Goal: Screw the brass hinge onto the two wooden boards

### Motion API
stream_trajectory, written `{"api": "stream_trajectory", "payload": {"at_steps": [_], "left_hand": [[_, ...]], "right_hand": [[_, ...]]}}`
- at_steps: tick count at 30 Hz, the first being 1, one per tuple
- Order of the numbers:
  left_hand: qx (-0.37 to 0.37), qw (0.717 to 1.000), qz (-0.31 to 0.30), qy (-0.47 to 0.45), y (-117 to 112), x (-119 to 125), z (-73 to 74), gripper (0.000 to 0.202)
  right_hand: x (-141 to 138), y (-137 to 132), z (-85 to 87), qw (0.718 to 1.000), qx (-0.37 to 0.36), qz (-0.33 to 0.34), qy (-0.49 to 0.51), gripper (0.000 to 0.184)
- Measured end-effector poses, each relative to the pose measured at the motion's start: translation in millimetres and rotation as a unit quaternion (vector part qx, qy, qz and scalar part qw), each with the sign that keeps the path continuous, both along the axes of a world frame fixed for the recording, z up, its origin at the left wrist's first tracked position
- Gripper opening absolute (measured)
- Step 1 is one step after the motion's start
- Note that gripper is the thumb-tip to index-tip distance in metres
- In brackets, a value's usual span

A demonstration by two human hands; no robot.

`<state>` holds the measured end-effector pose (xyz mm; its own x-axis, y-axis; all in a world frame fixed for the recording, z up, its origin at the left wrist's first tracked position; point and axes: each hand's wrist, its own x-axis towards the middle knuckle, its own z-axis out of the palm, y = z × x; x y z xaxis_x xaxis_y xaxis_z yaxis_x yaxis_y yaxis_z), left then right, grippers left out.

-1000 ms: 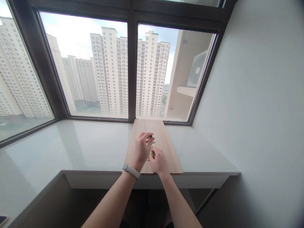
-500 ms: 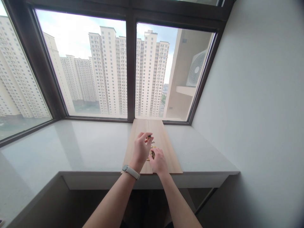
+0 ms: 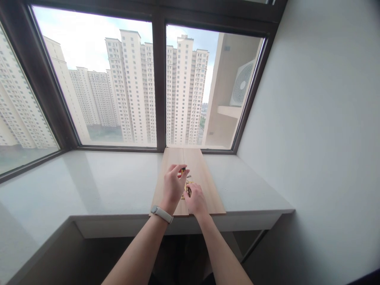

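Both of my hands work over two light wooden boards [image 3: 204, 186] laid side by side on a white windowsill. My left hand [image 3: 172, 188], with a pale watch on the wrist, is curled, and its fingertips pinch the top of a small dark and yellow tool [image 3: 183, 170]. My right hand [image 3: 194, 200] is closed on a small brass-coloured fitting [image 3: 187, 186] that lies at the seam between the boards. A small metal part [image 3: 189, 176] lies on the wood just beyond the hands. What the fitting is exactly is too small to make out.
The white sill [image 3: 97, 186] runs wide to the left and narrower to the right, up to a white wall [image 3: 311, 130]. Dark-framed windows [image 3: 158, 83] stand behind the boards. Below the sill's front edge is a dark recess [image 3: 178, 257].
The view has shifted slightly left and down. Both hands stay at the same spot on the boards, with the left fingers still pinched on the small tool.
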<state>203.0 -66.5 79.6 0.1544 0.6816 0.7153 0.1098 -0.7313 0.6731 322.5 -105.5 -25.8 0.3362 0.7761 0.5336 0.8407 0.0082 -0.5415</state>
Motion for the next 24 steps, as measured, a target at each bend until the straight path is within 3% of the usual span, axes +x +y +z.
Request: {"api": "stream_trajectory", "payload": {"at_steps": [6,17,24], "left_hand": [[0.008,1.000,0.002,0.000,-1.8,0.0,-2.4,0.021],[0.002,1.000,0.013,-0.003,4.0,-1.2,-0.7,0.015],[0.014,1.000,-0.017,0.006,4.3,-0.6,-2.8,0.023]], "right_hand": [[-0.8,-0.6,0.8,1.000,0.000,-0.001,-0.002,0.021],[0.4,0.0,-1.5,1.000,-0.003,0.000,-0.008,0.019],[0.7,0.4,-2.3,1.000,0.006,0.000,-0.001,0.020]]}}
